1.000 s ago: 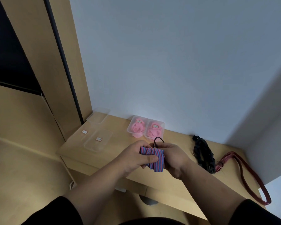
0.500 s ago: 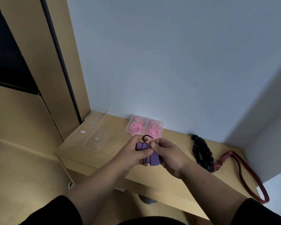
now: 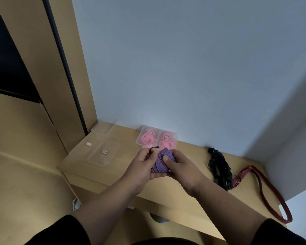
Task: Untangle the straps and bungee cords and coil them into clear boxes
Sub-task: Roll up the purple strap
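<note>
Both hands hold a folded blue-and-red striped bungee strap (image 3: 160,161) above the wooden table (image 3: 124,167). My left hand (image 3: 141,167) grips its left side, with the strap's black hook (image 3: 153,149) sticking up beside the fingers. My right hand (image 3: 179,167) pinches the right side, thumb pressed on top. Two clear boxes (image 3: 156,137) holding pink coils stand just behind the hands. Empty clear boxes (image 3: 102,152) with small labels lie at the table's left. A black tangled cord (image 3: 219,167) and a long red strap (image 3: 265,188) lie at the right.
A white wall rises behind the table and a grey wall closes the right corner. A wooden panel with a dark strip stands at the left. Another clear lid or box (image 3: 105,125) sits at the back left corner.
The strap bundle was turned and lifted slightly toward the pink boxes. The hook moved from the right of the bundle to its left, by my left hand's fingers.
</note>
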Demonstrator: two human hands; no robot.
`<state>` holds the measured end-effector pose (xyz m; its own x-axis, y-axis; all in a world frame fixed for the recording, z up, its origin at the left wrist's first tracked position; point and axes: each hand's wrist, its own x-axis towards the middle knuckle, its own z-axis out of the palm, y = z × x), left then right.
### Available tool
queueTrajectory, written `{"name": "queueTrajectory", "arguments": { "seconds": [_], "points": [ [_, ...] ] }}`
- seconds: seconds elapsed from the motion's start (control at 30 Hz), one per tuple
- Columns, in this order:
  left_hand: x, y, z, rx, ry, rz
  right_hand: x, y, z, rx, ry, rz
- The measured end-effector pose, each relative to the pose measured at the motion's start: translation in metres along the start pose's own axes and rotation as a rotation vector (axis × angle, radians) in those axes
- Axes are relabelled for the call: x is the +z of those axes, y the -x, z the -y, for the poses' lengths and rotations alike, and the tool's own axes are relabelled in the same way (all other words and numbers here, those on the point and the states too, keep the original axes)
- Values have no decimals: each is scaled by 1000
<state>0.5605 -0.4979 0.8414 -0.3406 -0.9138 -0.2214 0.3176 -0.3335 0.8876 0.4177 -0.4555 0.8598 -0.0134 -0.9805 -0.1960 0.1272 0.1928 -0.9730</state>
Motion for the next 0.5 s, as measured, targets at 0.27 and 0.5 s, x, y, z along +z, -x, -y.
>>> {"name": "queueTrajectory", "arguments": {
  "seconds": [0.27,0.5],
  "points": [
    [7,-3,3,10,88,0,4,-4,-2,-57,51,-68],
    [-6,-14,2,78,-251,-88,0,-7,7,92,-126,-83]
  ]
}}
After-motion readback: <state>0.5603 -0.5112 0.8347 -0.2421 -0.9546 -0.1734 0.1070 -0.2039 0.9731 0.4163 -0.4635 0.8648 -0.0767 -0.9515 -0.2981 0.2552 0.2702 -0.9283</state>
